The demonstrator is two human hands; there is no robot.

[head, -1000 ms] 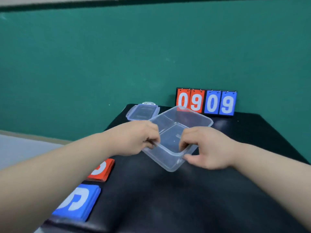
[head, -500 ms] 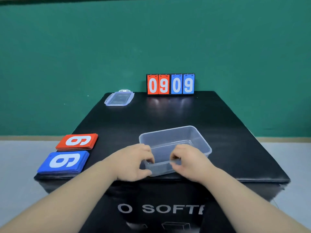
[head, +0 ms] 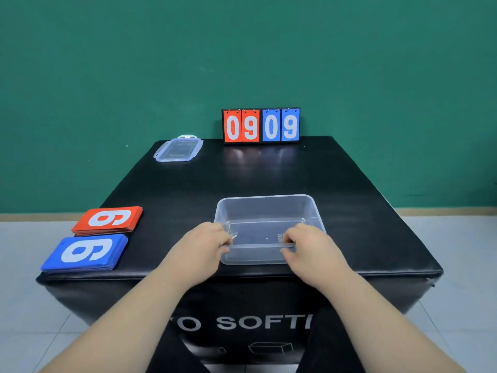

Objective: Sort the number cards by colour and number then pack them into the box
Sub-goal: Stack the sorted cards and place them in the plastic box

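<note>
Head view: left grip [head: 207, 246] and right grip [head: 309, 249] pinch the near rim of the clear box [head: 269, 210] on the black tabletop [head: 269, 173].

The box stands mouth up at 6 o'clock on the tabletop, close to the front edge. The left grip curls over its wall at the box's 7 o'clock corner and the right grip at its 5 o'clock corner. Two card stacks lie flat at 8 o'clock, just beside each other: the red stack [head: 107, 219] farther back and the blue stack [head: 86, 253] nearer the edge. Each is topped by a white digit lying sideways, a 6 or a 9. A clear lid [head: 178, 149] lies at 11 o'clock, well apart from the box. A flip scoreboard [head: 261, 125] stands upright at 12 o'clock, showing 09 in red and 09 in blue.
</note>
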